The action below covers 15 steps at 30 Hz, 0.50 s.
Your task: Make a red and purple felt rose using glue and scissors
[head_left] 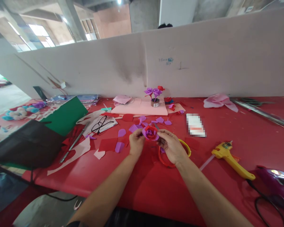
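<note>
A paper flower (150,133) with a red and purple centre and purple outer petals is held between both hands above the red table (142,189). My left hand (136,142) pinches its left edge, and my right hand (171,145) grips the right edge. Under the right hand lie scissors with red and yellow handles (186,147), partly covered by it. Purple petals (121,132) and a red paper piece (108,144) are scattered to the left of the hands.
A small pot (155,102) of purple and red flowers stands at the back. On the right are a yellow glue gun (234,160), a purple object (275,186) and a phone-like item (195,125). Glasses (102,125) and a green board (66,118) are left.
</note>
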Each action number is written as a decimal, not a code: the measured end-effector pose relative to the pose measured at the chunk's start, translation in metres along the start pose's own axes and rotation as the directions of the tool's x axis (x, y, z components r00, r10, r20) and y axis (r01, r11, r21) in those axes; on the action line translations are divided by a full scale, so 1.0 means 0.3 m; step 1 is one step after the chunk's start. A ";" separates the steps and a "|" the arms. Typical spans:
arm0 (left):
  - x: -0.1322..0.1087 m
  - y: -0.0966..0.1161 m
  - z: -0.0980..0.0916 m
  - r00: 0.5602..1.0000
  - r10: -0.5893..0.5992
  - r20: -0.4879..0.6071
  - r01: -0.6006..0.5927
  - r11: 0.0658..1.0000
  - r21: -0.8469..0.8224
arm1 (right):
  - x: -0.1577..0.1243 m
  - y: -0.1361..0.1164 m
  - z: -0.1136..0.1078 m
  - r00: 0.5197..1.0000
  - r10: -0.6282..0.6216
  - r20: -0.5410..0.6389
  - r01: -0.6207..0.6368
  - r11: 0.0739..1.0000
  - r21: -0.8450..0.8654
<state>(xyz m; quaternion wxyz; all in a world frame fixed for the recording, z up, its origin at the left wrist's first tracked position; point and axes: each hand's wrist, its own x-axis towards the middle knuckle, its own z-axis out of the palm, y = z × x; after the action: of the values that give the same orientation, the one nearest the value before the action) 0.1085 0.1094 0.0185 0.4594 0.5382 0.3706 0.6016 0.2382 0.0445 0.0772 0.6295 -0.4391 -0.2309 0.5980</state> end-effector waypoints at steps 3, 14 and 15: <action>0.002 -0.007 -0.007 0.998 0.016 -0.053 -0.014 0.999 0.037 | -0.001 0.004 0.001 1.000 0.015 0.001 -0.015 1.000 -0.017; 0.000 0.005 0.004 0.997 -0.001 -0.077 -0.003 0.999 -0.051 | 0.005 0.009 0.005 0.998 0.055 0.020 -0.056 0.993 0.108; 0.000 0.005 0.004 0.997 -0.001 -0.082 -0.004 0.998 -0.057 | 0.005 0.010 0.005 0.998 0.057 0.024 -0.059 0.992 0.115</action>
<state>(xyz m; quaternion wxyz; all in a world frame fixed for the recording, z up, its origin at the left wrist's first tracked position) 0.1096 0.1089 0.0200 0.4587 0.5001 0.3713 0.6337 0.2357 0.0459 0.0752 0.6337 -0.4022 -0.1895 0.6330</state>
